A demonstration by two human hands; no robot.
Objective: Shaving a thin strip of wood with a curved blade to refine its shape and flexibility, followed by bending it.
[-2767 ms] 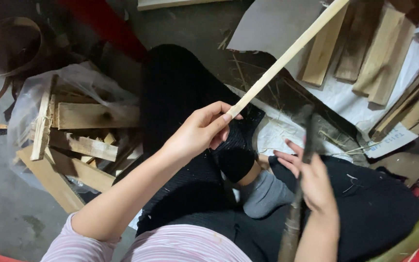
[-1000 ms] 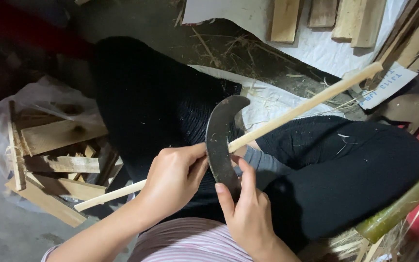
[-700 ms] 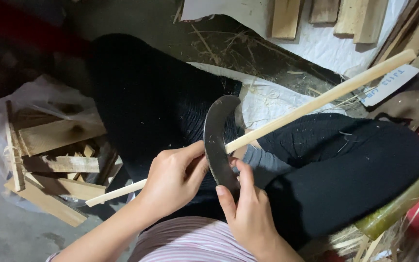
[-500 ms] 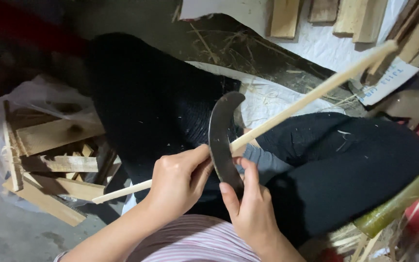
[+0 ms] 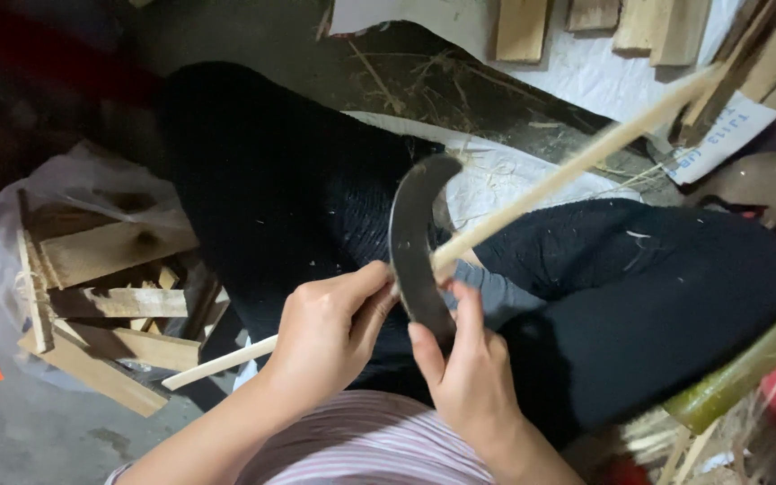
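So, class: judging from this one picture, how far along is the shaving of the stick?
Done: pale shavings lie on the dark trousers. In hand: the left hand holds the long pale wooden stick against the curved dark metal blade, gripped by the right hand. Left: cannot tell.

1. The light is dim and soft, with no clear single source and no hard shadows
2. The far left corner sinks into near black, and the black trousers (image 5: 253, 189) lose all fold detail
3. The white sheet (image 5: 586, 72) at the far right is the brightest area, slightly washed out
4. The far end of the thin wooden strip (image 5: 577, 162) is smeared by motion blur
5. Both hands, left hand (image 5: 325, 337) and right hand (image 5: 469, 377), look fairly sharp; the near right corner is soft
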